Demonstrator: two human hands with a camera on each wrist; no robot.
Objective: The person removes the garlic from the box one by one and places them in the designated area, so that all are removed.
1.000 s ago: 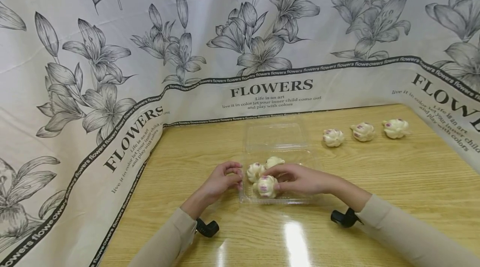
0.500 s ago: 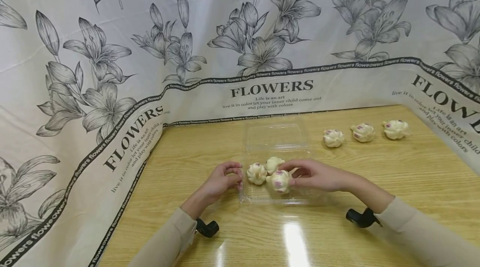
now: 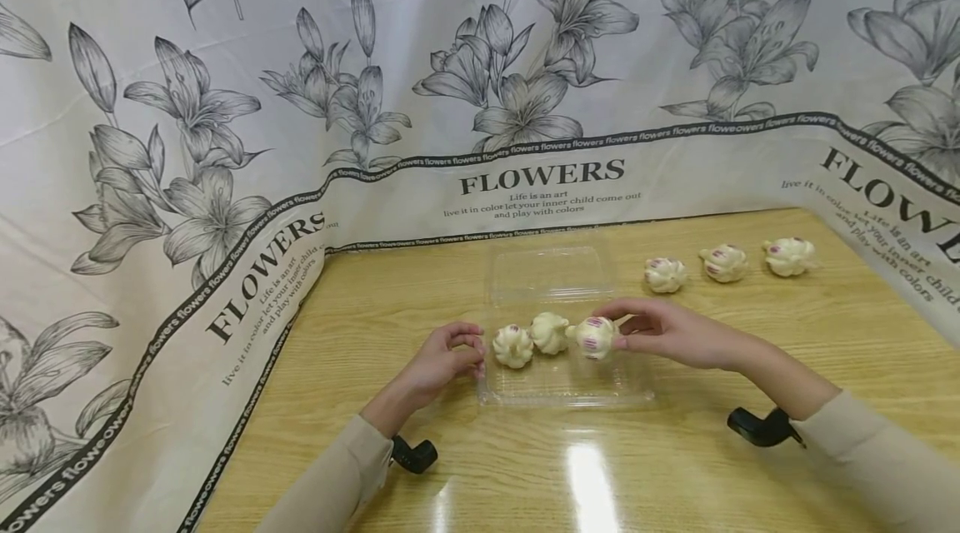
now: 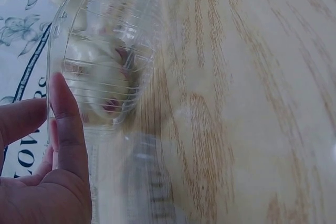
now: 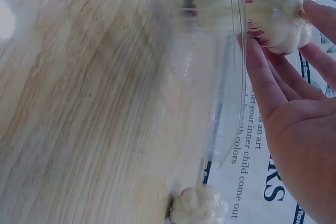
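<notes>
A clear plastic clamshell container [image 3: 532, 399] lies opened on the wooden table, its lid [image 3: 551, 271] folded back toward the curtain. My left hand [image 3: 442, 362] pinches the container's left rim between thumb and fingers, seen closely in the left wrist view. Inside, toward the left, sit two garlic bulbs, a paler one [image 3: 550, 333] just behind the other [image 3: 513, 346]. My right hand [image 3: 671, 333] grips a third garlic bulb [image 3: 597, 338] with purple streaks, over the container's right half. In the right wrist view this held bulb [image 5: 281, 11] shows above the rim, fingertips around it.
Three more garlic bulbs stand in a row at the back right: one nearer [image 3: 665, 275], a middle one [image 3: 724, 263] and a far one [image 3: 790, 256]. A white flower-printed curtain [image 3: 405, 208] closes off the table's back and sides.
My right hand has carried the held garlic bulb rightward and slightly back, from the container's front left to its right half. The left hand stays at the rim.
</notes>
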